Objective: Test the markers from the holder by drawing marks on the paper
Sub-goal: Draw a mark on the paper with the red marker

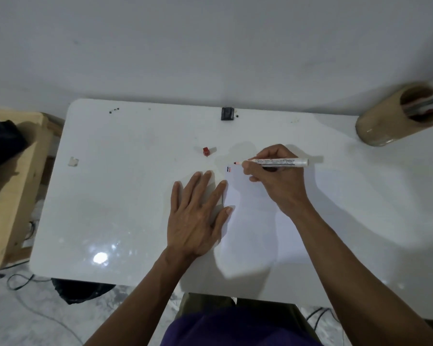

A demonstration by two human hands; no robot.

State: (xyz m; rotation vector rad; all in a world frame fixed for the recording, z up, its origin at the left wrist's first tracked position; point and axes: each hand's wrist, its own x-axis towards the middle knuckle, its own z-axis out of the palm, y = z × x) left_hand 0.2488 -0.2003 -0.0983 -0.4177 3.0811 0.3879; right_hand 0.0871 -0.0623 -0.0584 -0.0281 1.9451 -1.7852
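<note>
A white sheet of paper (255,221) lies on the white table (123,196). Near its top left corner are two short marks (228,169), one dark and one red. My right hand (275,181) grips a white board marker (278,162) lying almost level, its red tip pointing left just above the marks. My left hand (198,213) rests flat, fingers spread, on the table at the paper's left edge, thumb and forefinger touching the sheet. A red cap (206,151) sits on the table beyond my left hand. The tan cylindrical holder (395,116) at the far right contains more markers.
A small black clip-like object (227,113) sits at the table's far edge by the wall. A bit of white scrap (73,161) lies at the left. A wooden stool (13,181) with dark cloth stands left of the table. Cables run on the floor.
</note>
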